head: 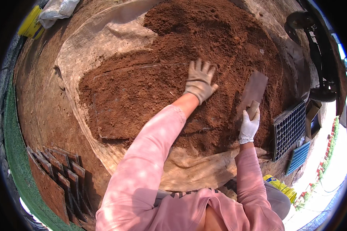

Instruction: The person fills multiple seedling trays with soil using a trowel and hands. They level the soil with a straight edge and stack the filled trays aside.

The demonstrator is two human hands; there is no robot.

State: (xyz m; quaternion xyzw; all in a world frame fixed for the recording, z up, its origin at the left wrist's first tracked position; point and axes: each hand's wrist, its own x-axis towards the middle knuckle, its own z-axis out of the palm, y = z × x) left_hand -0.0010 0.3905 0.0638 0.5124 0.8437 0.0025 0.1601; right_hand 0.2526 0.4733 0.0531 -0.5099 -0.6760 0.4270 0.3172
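My left hand (200,80), in a beige work glove, lies palm down with fingers spread on reddish-brown soil (150,95). Under it is a shallow rectangular tray or frame, whose thin pale rim (144,66) shows in places through the soil; its inside is hidden. To the right, my right hand (249,128) wears a white glove and grips the handle of a flat rectangular trowel (256,85). The trowel's blade points away from me, over the soil; whether it touches the soil I cannot tell. A soil mound (202,29) rises beyond my left hand.
A tan woven sheet (84,46) lies beneath the soil. Several soil-covered flat trays (47,184) lean at lower left. On the right are a black plug tray (289,130), a blue plug tray (298,158), a cardboard box (313,119), a wheeled axle (315,55) and a yellow bucket (280,187).
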